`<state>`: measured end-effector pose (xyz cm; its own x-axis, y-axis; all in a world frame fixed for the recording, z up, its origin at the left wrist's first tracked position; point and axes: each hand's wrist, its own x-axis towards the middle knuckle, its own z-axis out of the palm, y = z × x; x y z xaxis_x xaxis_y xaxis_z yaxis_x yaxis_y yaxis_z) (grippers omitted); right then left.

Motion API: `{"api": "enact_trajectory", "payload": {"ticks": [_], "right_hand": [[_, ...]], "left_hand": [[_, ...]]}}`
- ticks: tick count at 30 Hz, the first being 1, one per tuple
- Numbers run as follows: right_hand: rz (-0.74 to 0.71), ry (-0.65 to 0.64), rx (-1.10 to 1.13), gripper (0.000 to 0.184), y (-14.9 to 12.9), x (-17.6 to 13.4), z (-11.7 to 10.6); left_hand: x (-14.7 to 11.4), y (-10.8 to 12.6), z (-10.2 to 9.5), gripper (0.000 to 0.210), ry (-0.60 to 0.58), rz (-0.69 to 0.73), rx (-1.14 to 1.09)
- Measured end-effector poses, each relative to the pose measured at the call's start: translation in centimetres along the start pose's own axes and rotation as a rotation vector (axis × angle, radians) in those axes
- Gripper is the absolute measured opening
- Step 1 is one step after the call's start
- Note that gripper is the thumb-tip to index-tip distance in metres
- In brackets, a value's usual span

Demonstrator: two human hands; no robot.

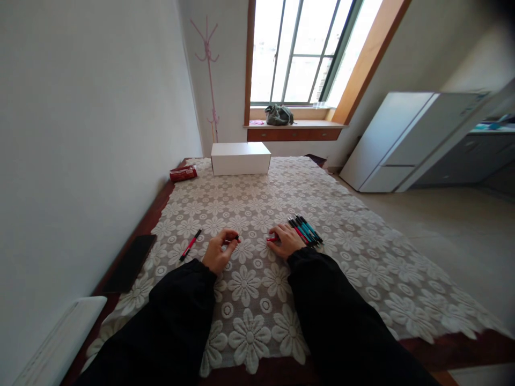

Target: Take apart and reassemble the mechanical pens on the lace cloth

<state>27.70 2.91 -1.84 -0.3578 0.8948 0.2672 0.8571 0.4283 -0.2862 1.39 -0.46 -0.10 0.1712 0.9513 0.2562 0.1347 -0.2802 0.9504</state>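
My left hand is closed in a pinch on a small black piece, which looks like a pen cap, just above the tablecloth. Across a short gap, my right hand has its fingers closed on a red pen; most of that pen is hidden by the fingers. Against the outer side of the right hand lies a row of several pens, red, teal and black, their thin tips facing away from me. To the left of my left hand, a red and black pen lies slanted on the cloth.
A flowered lace tablecloth covers the table. At the far end stands a white box, with a red packet to its left. A dark flat panel lies at the left edge, near a white object by the wall.
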Motion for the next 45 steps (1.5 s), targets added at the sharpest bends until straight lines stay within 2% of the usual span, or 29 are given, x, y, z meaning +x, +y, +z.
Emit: {"api": "enact_trajectory", "payload": {"ticks": [6, 11, 13, 17, 23, 29, 33, 38, 41, 45], "right_hand": [[-0.016, -0.006, 0.002, 0.019, 0.7, 0.1, 0.1], [-0.091, -0.014, 0.034, 0.013, 1.1, 0.4, 0.3], [-0.061, 0.005, 0.065, 0.012, 1.1, 0.4, 0.4], [0.113, 0.073, 0.091, 0.023, 0.6, 0.1, 0.2], [0.108, 0.005, 0.000, 0.021, -1.2, -0.2, 0.1], [0.132, -0.050, -0.052, 0.011, -1.4, 0.1, 0.2], [0.044, -0.007, 0.103, 0.010, -2.3, 0.0, -0.1], [-0.080, 0.011, 0.396, 0.012, -5.2, -0.5, -0.3], [-0.101, -0.007, 0.479, 0.015, -6.6, -0.8, -0.1], [-0.101, -0.032, 0.565, 0.014, -7.0, -1.0, 0.2]], "left_hand": [[-0.2, 0.1, 0.0, 0.022, -0.008, -0.015, -0.075], [-0.2, 0.1, 0.2, 0.027, 0.018, -0.008, -0.148], [-0.2, -0.2, 0.3, 0.024, 0.002, -0.010, -0.153], [-0.2, -0.6, 0.1, 0.017, -0.007, 0.001, -0.116], [-0.2, -0.4, -0.3, 0.013, -0.009, 0.009, -0.069], [-0.2, 0.1, -0.3, 0.016, -0.037, 0.029, -0.046], [-0.4, 0.9, -0.6, 0.017, -0.085, 0.057, -0.014], [-0.5, 2.1, -0.5, 0.015, -0.145, 0.099, 0.197], [-0.6, 2.3, 0.0, 0.020, -0.164, 0.114, 0.264], [-0.8, 2.0, 0.4, 0.021, -0.189, 0.135, 0.273]]}}
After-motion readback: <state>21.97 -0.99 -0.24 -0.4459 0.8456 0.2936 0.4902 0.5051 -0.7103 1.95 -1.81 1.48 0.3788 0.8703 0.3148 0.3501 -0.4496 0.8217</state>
